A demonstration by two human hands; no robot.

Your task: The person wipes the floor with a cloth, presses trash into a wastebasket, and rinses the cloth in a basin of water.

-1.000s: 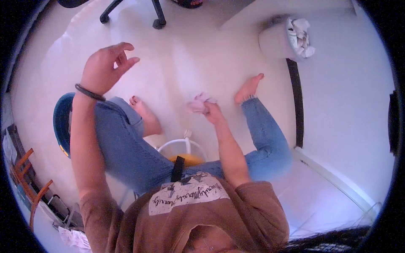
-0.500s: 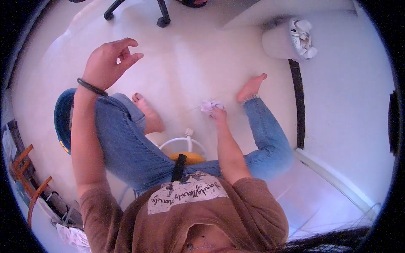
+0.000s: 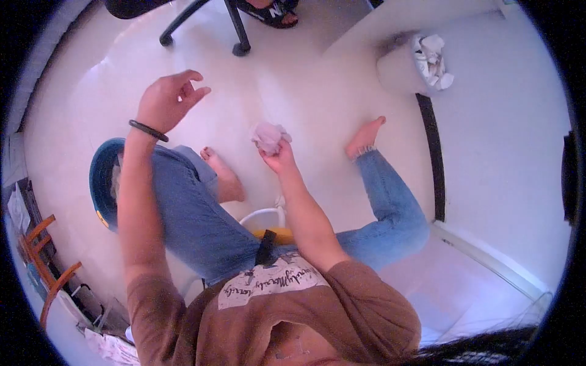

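A crumpled pale pinkish cloth [image 3: 268, 137] is held in my right hand [image 3: 279, 158], up over the floor between my feet. The fingers close round its lower side and are partly hidden by it. My left hand [image 3: 166, 104], with a dark band at the wrist, is raised at the left with thumb and fingers curved apart and nothing visible between them. Below it and beside my left leg stands a blue-green basin [image 3: 99, 177]; its contents are mostly hidden by my forearm.
A white bin [image 3: 400, 70] full of crumpled paper stands by the wall at upper right. Black chair legs [image 3: 237, 30] and another person's sandalled foot [image 3: 284, 19] are at the top. I sit on a yellow seat [image 3: 284, 235]. Brown wooden bars [image 3: 58, 283] lie at far left.
My right hand has lifted the cloth from low near the floor and brought it left and forward. My left hand has shifted slightly right, still curved open. The view has also shifted a little.
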